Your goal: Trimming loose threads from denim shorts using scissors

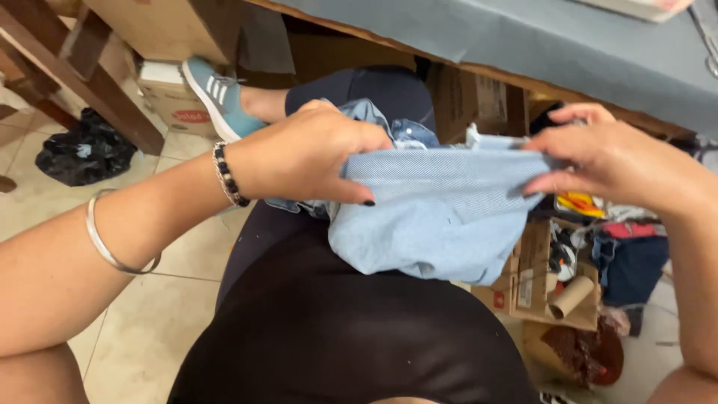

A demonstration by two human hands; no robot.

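Cloth [441, 217], pale blue and rumpled, hangs pinched between left hand [307, 153] and right hand [609, 161].

Your arms are bare, with no sleeves showing on either forearm. On your left arm you wear a thin silver bangle [112, 247], a plain smooth hoop. Nearer the left hand [307, 153] than the bangle, right at the wrist, sits a bracelet of black and white beads [226, 176]. The nails on your left hand carry dark polish. Your right hand [613, 161] has no ring or band that can be seen, and its nails look unpainted. Below the bangle your front is covered by a plain black garment [336, 329]. Up past the beaded bracelet, one foot wears a teal sneaker [213, 97] with white stripes and a white sole.
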